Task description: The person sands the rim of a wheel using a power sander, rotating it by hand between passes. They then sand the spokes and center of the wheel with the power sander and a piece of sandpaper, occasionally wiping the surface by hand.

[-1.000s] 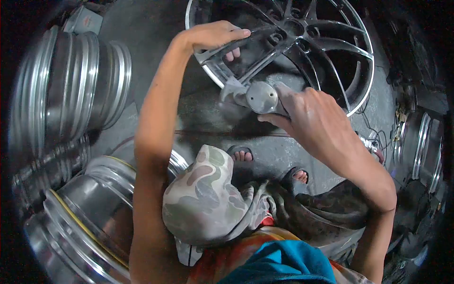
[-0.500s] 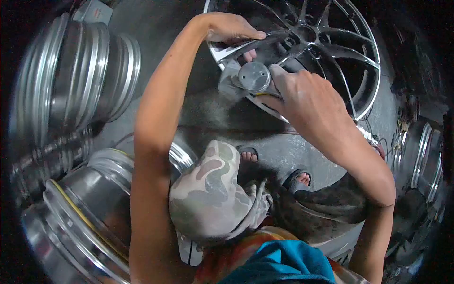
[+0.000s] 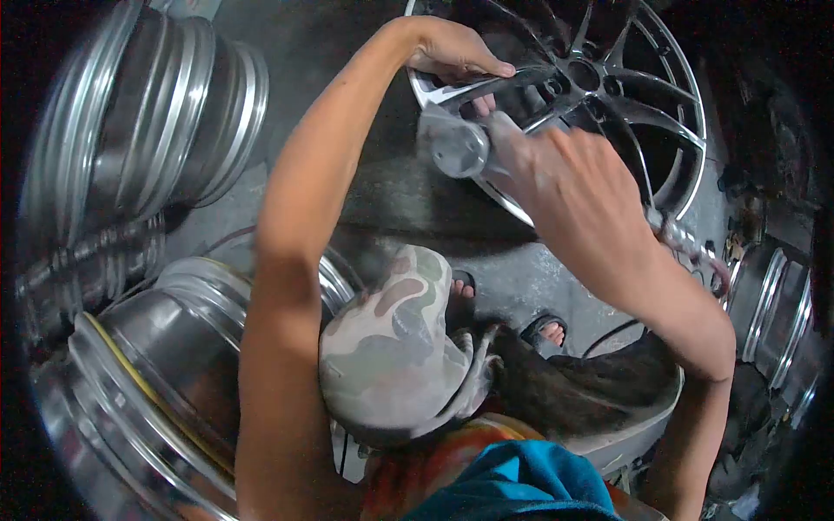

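A multi-spoke alloy wheel rim [image 3: 651,80] stands tilted in front of me, bright at its lip and dark between the spokes. My left hand [image 3: 460,50] is closed around one spoke near the rim's left edge, thumb on top and fingertips showing beneath. In my right hand [image 3: 569,178] is a grey air sander with a round head [image 3: 460,149], blurred by motion. The sander's head is at the lower left edge of the rim, just below my left hand. Whether its working face touches the metal is hidden. A hose fitting [image 3: 682,236] shows beyond my right wrist.
Several shiny wheel rims [image 3: 187,104] are stacked at the left. Another rim [image 3: 165,347] with a yellow stripe lies close by my left arm. More rims [image 3: 773,295] stand at the right. My camouflage-covered knee [image 3: 391,339] and sandalled feet are below the wheel.
The sander's head has shifted left and slightly down relative to the rim. The rim and my left hand appear a little farther right and lower, still in the same hold.
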